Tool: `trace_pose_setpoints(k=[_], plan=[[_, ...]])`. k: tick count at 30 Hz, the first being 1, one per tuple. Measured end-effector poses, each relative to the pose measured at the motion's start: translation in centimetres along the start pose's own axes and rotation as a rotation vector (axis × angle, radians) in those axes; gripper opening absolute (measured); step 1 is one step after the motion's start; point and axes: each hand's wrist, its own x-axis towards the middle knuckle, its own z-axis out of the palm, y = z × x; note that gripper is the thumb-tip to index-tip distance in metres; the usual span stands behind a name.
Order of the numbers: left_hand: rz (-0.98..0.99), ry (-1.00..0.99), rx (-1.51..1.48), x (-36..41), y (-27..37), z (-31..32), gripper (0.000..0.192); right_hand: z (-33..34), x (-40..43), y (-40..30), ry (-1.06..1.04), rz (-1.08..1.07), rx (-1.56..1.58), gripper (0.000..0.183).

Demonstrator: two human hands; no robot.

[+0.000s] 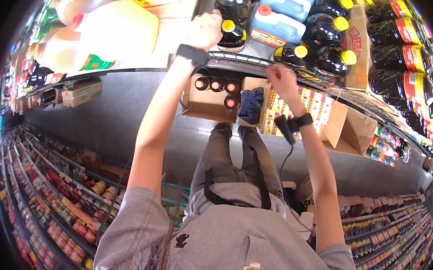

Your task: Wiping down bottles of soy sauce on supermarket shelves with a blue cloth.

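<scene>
My left hand [205,29], with a black strap at its wrist, reaches over the shelf beside a dark bottle with a yellow cap [231,42]. Its fingers curl near a larger dark bottle [232,4] behind; whether they grip either one cannot be made out. My right hand [282,84] is slightly blurred, just in front of the shelf's wire rail [244,58]. The fingers there look curled together, and I see nothing in them. Closest to it stands another dark yellow-capped bottle [290,54]. Blue jugs with red caps [278,27] stand between the two groups of dark bottles.
Large pale jugs [114,30] fill the shelf's left. Below, an open carton [210,110] holds several red-capped bottles beside dark blue cloth [251,103] and a patterned carton [302,118]. A cable [284,162] hangs from my right wrist. Stocked shelves [56,214] stand behind me.
</scene>
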Motion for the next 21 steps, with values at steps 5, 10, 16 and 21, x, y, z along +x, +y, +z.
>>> trace_pose_setpoints(k=[5,10,16,21], plan=[[0.057,-0.051,-0.448,-0.9,4.8,-5.2,0.011,8.8,-4.2,10.5,-0.094,-0.129,-0.493,0.019],[0.258,-0.194,-0.603,0.2,9.6,-1.3,0.018,14.6,-3.9,15.4,0.124,0.125,-0.906,0.055],[0.354,-0.065,-0.407,2.6,15.0,2.8,0.037,17.5,-2.4,16.9,-0.02,0.358,-0.934,0.052],[0.458,-0.111,-0.436,4.2,15.2,5.0,0.034,16.3,-2.9,15.7,-0.001,0.023,-0.948,0.014]])
